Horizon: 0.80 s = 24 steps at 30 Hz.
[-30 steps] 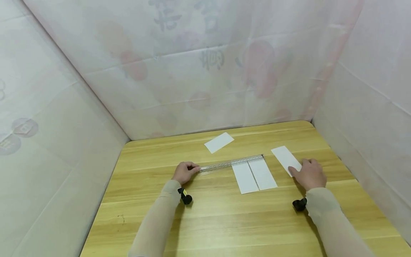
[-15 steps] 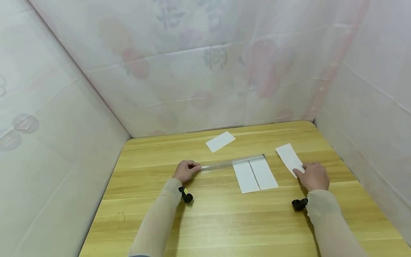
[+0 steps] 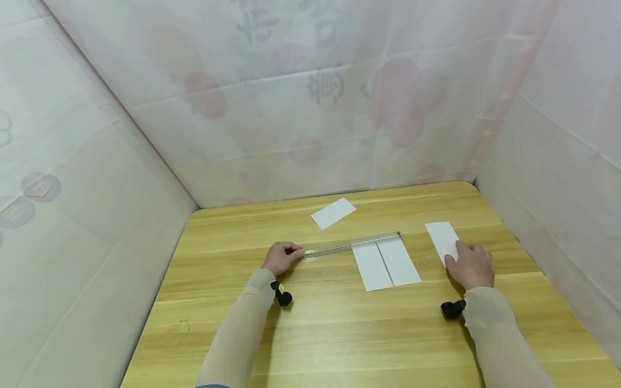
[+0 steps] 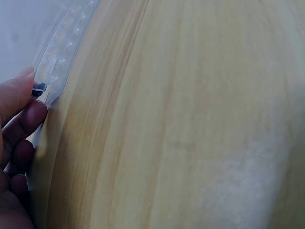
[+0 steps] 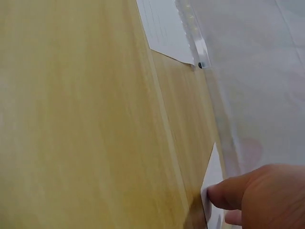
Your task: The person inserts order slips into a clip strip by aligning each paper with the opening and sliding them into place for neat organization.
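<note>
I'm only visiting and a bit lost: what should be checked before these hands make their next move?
1. Left hand pinching the end of the long, clear plastic strip: ok.
2. Two white rectangular paper cards side by side, far edges at the strip: ok.
3. Right hand holding a third white rectangular paper card: ok.
4. Third card meeting the strip: not ok; it is apart, to the right.
5. Fourth white rectangular paper card lined up: not ok; it lies slanted beyond the strip.
6. Strip fastened to the pair: cannot tell.

4 white cards point(image 3: 371, 268); clear strip point(image 3: 335, 249); yellow wood-grained table point(image 3: 339, 334); beige sleeves point(image 3: 236, 328); whitish backdrop point(image 3: 291, 121), faint pink blotches point(image 3: 400, 108)
</note>
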Each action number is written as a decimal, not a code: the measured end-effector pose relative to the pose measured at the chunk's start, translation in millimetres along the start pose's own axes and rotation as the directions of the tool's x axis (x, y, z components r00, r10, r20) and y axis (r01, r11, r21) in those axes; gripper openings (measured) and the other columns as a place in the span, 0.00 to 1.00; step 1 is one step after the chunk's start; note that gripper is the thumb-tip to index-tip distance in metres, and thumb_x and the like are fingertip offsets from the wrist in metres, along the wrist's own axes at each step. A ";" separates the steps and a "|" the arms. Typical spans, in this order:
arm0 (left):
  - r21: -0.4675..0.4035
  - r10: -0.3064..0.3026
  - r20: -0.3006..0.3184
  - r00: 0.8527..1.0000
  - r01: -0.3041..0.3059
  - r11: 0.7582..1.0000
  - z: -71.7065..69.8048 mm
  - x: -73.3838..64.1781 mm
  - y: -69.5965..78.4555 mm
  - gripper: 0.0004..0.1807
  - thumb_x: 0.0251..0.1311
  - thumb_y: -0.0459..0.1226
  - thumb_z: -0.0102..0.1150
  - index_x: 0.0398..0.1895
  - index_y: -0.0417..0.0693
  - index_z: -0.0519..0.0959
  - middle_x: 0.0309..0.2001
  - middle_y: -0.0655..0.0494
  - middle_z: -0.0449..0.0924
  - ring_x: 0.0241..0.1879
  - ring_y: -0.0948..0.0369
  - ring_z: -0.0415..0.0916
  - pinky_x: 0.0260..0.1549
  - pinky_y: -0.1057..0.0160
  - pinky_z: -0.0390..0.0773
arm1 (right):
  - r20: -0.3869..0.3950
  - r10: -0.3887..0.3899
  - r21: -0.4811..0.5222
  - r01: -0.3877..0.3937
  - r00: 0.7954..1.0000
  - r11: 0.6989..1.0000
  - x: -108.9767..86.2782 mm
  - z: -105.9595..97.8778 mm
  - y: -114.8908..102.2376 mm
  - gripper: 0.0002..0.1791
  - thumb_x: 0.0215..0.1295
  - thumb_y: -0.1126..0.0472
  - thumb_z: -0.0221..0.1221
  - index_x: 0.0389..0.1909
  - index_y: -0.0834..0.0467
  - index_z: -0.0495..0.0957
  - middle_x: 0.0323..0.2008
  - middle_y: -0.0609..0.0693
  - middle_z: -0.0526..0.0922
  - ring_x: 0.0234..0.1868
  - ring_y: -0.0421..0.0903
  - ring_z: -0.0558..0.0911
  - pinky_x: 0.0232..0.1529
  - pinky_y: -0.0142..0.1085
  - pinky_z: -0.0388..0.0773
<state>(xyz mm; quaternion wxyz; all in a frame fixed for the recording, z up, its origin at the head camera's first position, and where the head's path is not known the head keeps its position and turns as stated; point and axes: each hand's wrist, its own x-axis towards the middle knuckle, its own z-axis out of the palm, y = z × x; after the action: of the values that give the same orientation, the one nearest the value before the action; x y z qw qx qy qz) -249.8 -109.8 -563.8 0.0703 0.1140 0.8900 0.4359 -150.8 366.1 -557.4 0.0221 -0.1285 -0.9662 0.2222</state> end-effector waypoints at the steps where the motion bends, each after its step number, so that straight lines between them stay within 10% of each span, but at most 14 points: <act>1: -0.001 0.001 -0.002 1.000 -0.001 1.000 0.0 0.0 0.1 0.06 0.57 0.43 0.60 0.33 0.54 0.84 0.36 0.62 0.80 0.36 0.63 0.74 0.37 0.62 0.73 | 0.005 0.013 -0.002 -0.013 1.000 1.000 0.8 -0.1 -0.7 0.40 0.66 0.41 0.43 0.66 0.68 0.52 0.56 0.76 0.54 0.52 0.75 0.53 0.41 0.66 0.54; 10: -0.005 0.004 0.006 1.000 -0.004 1.000 0.2 -1.4 -0.1 0.06 0.57 0.44 0.60 0.32 0.54 0.84 0.36 0.62 0.80 0.36 0.63 0.74 0.37 0.62 0.73 | 0.001 0.108 -0.052 -0.107 0.994 0.993 9.1 2.0 -5.0 0.51 0.57 0.27 0.41 0.65 0.66 0.56 0.50 0.76 0.56 0.44 0.72 0.57 0.32 0.59 0.60; 24: -0.003 0.003 0.001 1.000 -0.003 1.000 1.9 -0.1 -2.9 0.06 0.57 0.44 0.60 0.32 0.56 0.84 0.35 0.62 0.80 0.36 0.63 0.74 0.37 0.62 0.74 | -0.060 0.083 0.093 -0.078 0.995 0.993 6.0 3.7 -7.0 0.39 0.60 0.44 0.56 0.62 0.68 0.61 0.52 0.77 0.57 0.49 0.73 0.57 0.43 0.61 0.60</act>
<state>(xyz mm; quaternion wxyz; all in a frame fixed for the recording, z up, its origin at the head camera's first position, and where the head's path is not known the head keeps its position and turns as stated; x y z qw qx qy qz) -249.7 -110.1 -567.2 0.0703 0.1155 0.8890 0.4375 -158.6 360.0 -557.8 0.0497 -0.1733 -0.9480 0.2623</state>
